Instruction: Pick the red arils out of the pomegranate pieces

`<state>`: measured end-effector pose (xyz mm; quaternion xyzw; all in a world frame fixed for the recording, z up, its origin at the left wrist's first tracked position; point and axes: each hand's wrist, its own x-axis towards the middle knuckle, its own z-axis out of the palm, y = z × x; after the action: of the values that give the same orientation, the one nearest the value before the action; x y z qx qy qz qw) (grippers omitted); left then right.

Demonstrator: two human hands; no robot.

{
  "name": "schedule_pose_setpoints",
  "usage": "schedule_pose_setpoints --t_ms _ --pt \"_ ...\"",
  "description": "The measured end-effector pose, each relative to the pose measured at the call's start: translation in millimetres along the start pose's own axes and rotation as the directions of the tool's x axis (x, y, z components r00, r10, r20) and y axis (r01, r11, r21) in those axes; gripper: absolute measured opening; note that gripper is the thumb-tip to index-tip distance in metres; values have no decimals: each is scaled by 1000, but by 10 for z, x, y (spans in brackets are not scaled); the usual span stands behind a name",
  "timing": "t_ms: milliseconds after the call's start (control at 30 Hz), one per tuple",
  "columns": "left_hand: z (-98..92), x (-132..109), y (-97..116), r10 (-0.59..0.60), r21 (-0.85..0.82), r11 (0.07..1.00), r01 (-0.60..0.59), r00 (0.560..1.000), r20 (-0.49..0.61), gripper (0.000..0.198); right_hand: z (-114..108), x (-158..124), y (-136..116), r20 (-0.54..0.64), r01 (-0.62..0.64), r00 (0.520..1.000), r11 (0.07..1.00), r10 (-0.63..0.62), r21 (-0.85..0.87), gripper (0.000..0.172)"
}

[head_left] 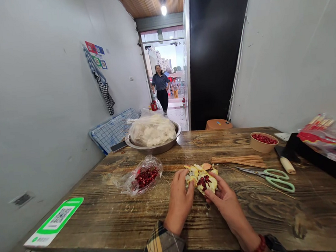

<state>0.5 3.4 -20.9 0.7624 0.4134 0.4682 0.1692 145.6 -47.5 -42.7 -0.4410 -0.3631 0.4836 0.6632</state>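
Note:
A piece of pomegranate (206, 183), pale yellow with a cluster of dark red seeds, is held by my right hand (228, 203), with the thumb on its near side. My left hand (180, 198) is close on its left, fingers curled and thumb bent inward; what lies between its fingertips is hard to make out. Just beyond both hands, pomegranate peel scraps (199, 168) lie in a small heap on the wooden table (129, 226). To the left, loose red pomegranate seeds (146, 177) sit in a clear plastic bag (129, 185).
Green-handled scissors (276, 177), thin wooden sticks (240, 160) and a paper bowl of red seeds (263, 140) are on the right. A metal basin (158, 148) holding a bagged white mass stands at the back. A QR-code sign (59, 220) lies left. A person (161, 87) is by the doorway.

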Motion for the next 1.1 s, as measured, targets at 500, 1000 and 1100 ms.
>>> schedule_pose_setpoints --t_ms 500,1000,1100 --pt "167 102 11 -293 -417 812 408 903 314 74 64 99 -94 19 152 988 988 -152 -21 59" --pt "237 81 122 -306 -446 781 436 891 335 90 24 88 -21 165 175 972 983 -165 -48 73" --pt "189 28 103 -283 -443 808 389 915 288 88 57 69 28 192 117 975 993 -112 -17 77"
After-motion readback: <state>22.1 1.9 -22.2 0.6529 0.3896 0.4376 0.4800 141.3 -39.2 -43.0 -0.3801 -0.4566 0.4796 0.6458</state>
